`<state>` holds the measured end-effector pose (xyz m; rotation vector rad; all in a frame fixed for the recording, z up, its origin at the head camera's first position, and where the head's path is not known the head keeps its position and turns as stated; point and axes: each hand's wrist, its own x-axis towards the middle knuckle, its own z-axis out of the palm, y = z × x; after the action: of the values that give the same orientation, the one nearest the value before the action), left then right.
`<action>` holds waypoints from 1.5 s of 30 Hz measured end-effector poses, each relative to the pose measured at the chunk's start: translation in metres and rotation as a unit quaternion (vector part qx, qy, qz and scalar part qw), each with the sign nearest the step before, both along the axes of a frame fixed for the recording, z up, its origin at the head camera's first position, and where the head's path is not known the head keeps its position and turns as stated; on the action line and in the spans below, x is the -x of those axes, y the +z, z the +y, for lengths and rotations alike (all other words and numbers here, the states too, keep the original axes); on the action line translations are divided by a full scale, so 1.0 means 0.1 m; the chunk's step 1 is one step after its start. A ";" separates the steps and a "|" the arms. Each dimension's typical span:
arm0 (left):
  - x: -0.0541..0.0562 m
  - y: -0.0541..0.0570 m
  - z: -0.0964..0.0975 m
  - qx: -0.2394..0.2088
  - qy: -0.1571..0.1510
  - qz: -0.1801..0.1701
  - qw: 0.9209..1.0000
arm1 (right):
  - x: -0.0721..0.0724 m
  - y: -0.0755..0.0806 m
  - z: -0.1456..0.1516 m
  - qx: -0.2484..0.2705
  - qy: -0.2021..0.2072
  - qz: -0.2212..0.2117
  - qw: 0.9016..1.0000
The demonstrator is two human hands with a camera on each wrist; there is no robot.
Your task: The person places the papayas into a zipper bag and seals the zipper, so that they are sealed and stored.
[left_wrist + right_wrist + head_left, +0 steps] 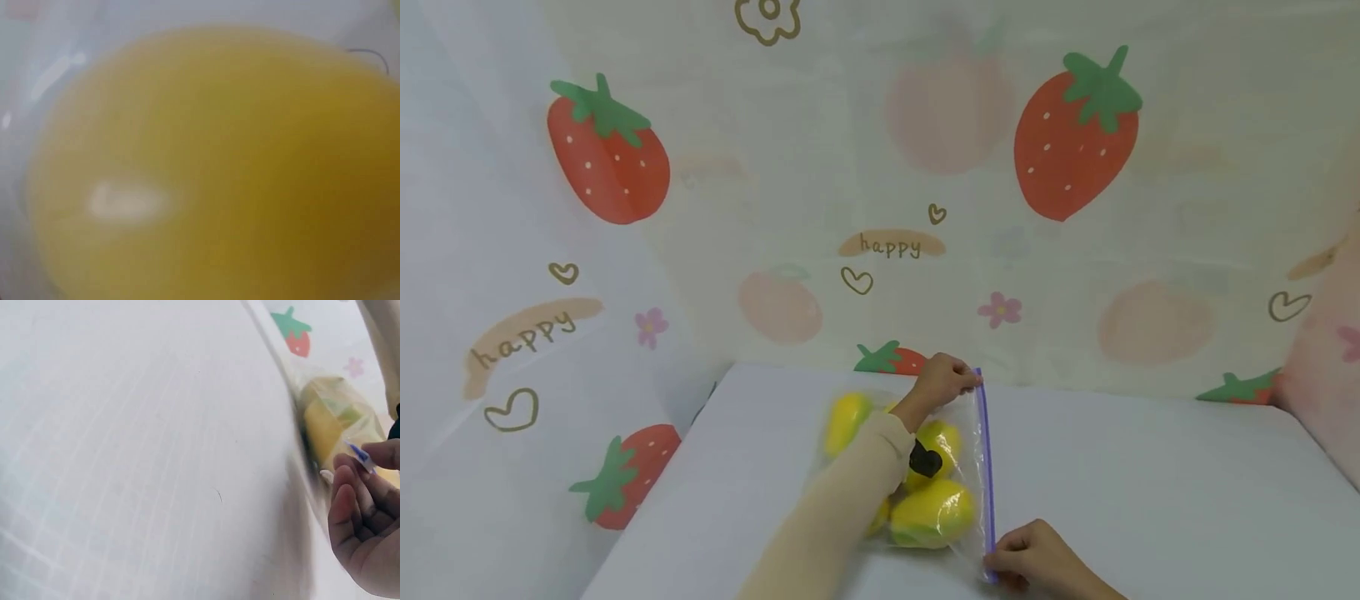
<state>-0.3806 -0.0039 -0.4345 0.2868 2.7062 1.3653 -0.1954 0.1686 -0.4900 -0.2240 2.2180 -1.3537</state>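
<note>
A clear zip bag with a purple zip strip lies on the white table, the strip along its right side. Inside are several yellow fruits with green patches, shaped like mangoes. My left hand reaches across the bag and pinches the far end of the strip. At the near end, my right hand pinches the strip's other corner between thumb and fingers. The right wrist view shows this purple corner in the fingers. One yellow fruit fills the left wrist view, blurred; the left hand is out of that view.
The white table extends to both sides of the bag. Behind it hangs a pale cloth printed with strawberries, hearts and flowers. A black wrist device sits at the left cuff, over the bag.
</note>
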 end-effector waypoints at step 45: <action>-0.06 -0.06 0.23 0.052 0.004 -0.040 0.998 | -0.03 0.01 0.25 0.028 0.030 -0.067 0.997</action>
<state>-0.3743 0.0192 -0.4402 0.2071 2.7043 1.2047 -0.1920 0.1939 -0.4886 -0.2105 2.0490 -1.3592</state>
